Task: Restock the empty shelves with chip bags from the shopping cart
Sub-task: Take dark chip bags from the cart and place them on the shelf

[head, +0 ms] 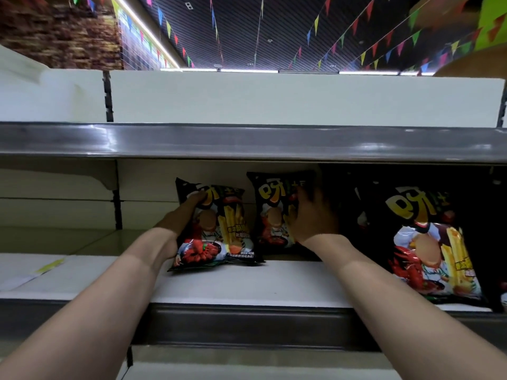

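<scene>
**When Bags Must Stand Up, Both Hands Help**

Because a loose bag would flop over, the left hand (181,218) curls its fingers round the side of the front chip bag (219,231), which leans on the shelf (247,281). The right hand (310,218) grips the second chip bag (270,215) further back, near the big bag (428,242) (pictures face out for shoppers).

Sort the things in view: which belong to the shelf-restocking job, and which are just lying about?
Job: left hand, left chip bag, right hand, middle chip bag, right chip bag, shelf.
Lying about: yellow paper strip, ceiling flags.
</scene>
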